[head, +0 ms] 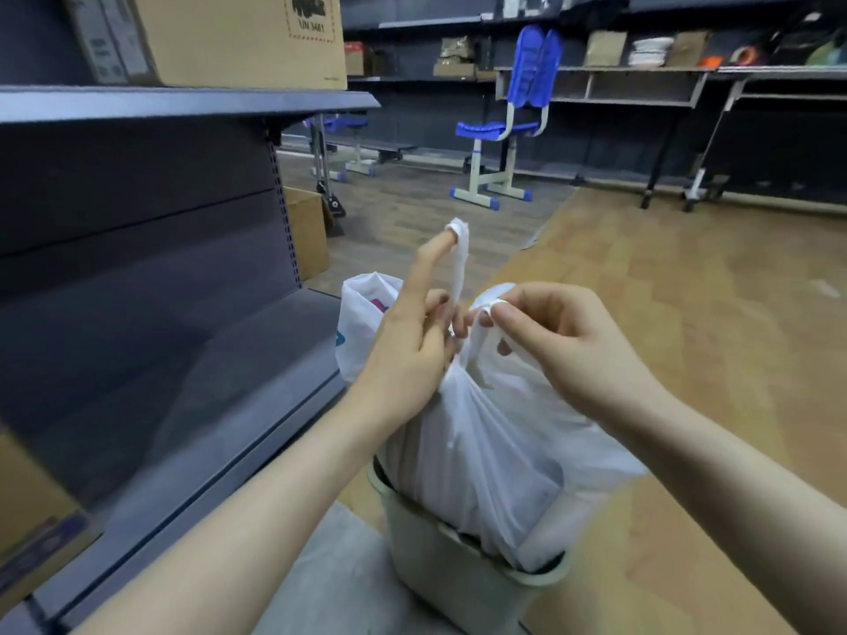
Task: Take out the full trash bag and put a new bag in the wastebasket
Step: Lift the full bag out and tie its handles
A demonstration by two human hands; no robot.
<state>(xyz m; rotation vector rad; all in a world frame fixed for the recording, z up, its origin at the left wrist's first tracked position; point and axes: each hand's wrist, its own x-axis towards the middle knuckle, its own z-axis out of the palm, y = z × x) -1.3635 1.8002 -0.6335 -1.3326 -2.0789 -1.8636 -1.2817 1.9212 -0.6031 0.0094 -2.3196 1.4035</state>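
Observation:
A full white trash bag (pixel 495 456) bulges out of a pale green wastebasket (pixel 449 575) on the floor at the bottom centre. My left hand (pixel 412 346) holds one twisted bag handle, which loops over the tip of its raised index finger. My right hand (pixel 563 346) pinches the other handle between thumb and fingers, just right of the left hand. Both hands are above the bag's gathered neck. The bag's contents are hidden by the plastic.
A second white plastic bag (pixel 362 323) with something pink inside stands behind the wastebasket. A dark metal shelf unit (pixel 151 268) runs along the left, with cardboard boxes (pixel 238 39) on top. A blue chair (pixel 508 126) and desks stand at the back.

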